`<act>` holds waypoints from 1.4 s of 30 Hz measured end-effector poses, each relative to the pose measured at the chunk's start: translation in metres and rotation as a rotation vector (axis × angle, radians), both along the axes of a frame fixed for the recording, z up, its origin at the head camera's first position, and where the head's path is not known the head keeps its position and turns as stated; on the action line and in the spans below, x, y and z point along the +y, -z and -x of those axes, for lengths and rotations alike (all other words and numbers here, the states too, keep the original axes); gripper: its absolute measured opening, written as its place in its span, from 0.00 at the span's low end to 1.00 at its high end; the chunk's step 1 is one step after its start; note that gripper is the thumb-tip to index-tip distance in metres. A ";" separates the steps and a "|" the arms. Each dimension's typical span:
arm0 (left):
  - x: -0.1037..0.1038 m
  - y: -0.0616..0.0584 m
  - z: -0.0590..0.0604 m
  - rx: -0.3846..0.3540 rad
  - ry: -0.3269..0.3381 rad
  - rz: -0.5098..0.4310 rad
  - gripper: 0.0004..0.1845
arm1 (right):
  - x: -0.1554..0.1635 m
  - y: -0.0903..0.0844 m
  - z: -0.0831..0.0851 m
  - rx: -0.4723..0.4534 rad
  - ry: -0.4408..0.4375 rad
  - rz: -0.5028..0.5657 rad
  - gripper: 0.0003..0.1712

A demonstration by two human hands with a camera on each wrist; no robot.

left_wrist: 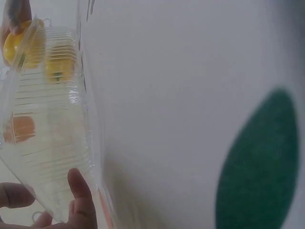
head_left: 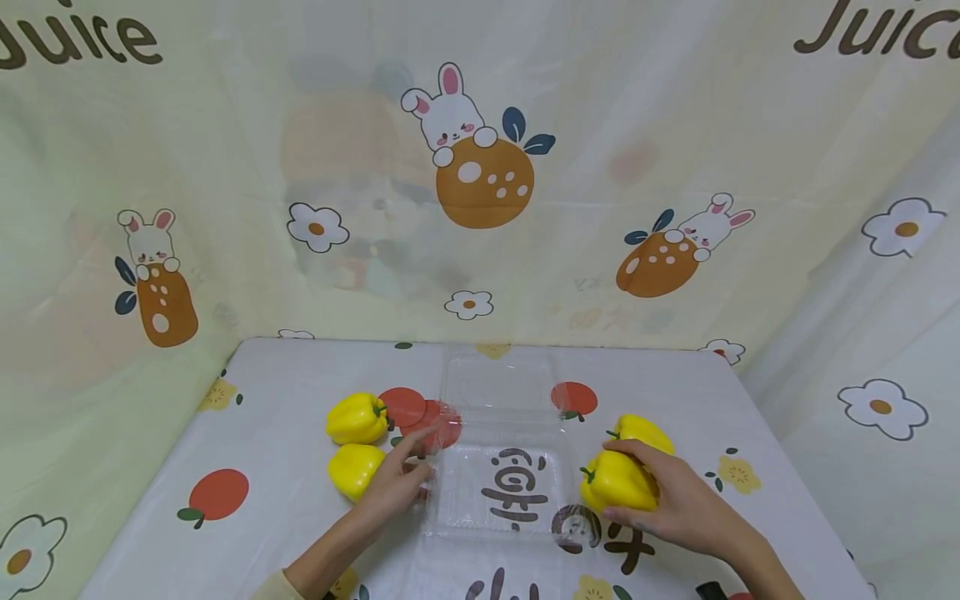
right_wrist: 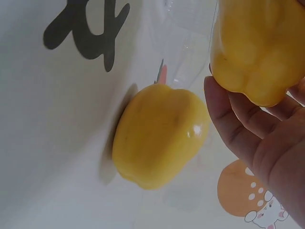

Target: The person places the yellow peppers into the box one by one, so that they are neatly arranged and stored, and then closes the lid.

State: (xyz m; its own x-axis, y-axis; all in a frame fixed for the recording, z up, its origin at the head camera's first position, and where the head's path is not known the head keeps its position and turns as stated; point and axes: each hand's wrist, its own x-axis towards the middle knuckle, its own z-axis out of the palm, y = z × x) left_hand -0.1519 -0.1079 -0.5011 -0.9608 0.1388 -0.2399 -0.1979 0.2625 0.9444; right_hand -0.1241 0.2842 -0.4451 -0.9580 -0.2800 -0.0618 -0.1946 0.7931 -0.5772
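A cream backdrop cloth point(head_left: 600, 108) printed with rabbits, oranges and flowers hangs behind a table point(head_left: 757, 417) covered in a white cloth with fruit prints. The word "Juice" reads at both upper corners of the backdrop; large dark characters on the tablecloth show through the container but I cannot read them.

At the centre lies a clear plastic clamshell container point(head_left: 498, 467), open, with nothing inside it — so judging by this, no pepper has gone in yet and all four remain outside.

The right hand point(head_left: 675, 500) has its fingers curled over a yellow bell pepper point(head_left: 615, 483) just right of the container; a second pepper point(head_left: 645, 432) sits just behind it. The left hand point(head_left: 393, 487) touches the container's left edge, fingers loosely extended. Two more peppers — one point(head_left: 357, 418) behind, one point(head_left: 354, 469) nearer — lie just left of that hand.
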 end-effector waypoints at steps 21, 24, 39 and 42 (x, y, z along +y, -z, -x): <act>-0.001 0.002 0.000 0.002 0.006 -0.018 0.33 | -0.020 0.003 0.007 -0.016 -0.023 0.064 0.48; -0.001 0.002 0.000 -0.001 0.009 -0.020 0.33 | -0.023 0.005 0.008 -0.018 -0.031 0.080 0.47; -0.002 -0.001 -0.002 0.008 0.026 -0.024 0.32 | -0.035 0.010 0.007 -0.013 -0.065 0.097 0.42; -0.002 -0.002 -0.002 0.008 0.029 -0.025 0.32 | -0.038 0.010 0.006 -0.024 -0.065 0.099 0.42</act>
